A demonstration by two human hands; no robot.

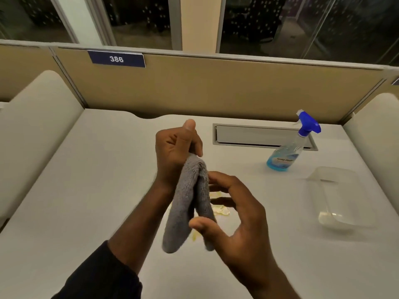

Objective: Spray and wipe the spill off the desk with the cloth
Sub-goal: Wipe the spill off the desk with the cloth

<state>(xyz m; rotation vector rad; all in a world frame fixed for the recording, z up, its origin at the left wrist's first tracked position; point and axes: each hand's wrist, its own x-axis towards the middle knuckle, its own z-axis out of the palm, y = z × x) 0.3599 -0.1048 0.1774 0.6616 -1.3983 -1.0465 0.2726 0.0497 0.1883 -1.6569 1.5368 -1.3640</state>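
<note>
My left hand [176, 152] pinches the top of a grey cloth [187, 203], which hangs folded above the middle of the white desk [90, 182]. Beside the cloth's lower part is my right hand [235, 219], fingers spread, thumb touching the cloth's lower edge. A yellowish spill [221, 209] lies on the desk under the cloth, partly hidden by it and by my right hand. A spray bottle [290, 147] with blue liquid and a blue trigger head stands upright at the back right, away from both hands.
A clear plastic container [336, 199] lies at the right of the desk. A closed cable hatch [254, 134] is set into the back of the desk. Beige partition panels [216, 87] wall the back and both sides.
</note>
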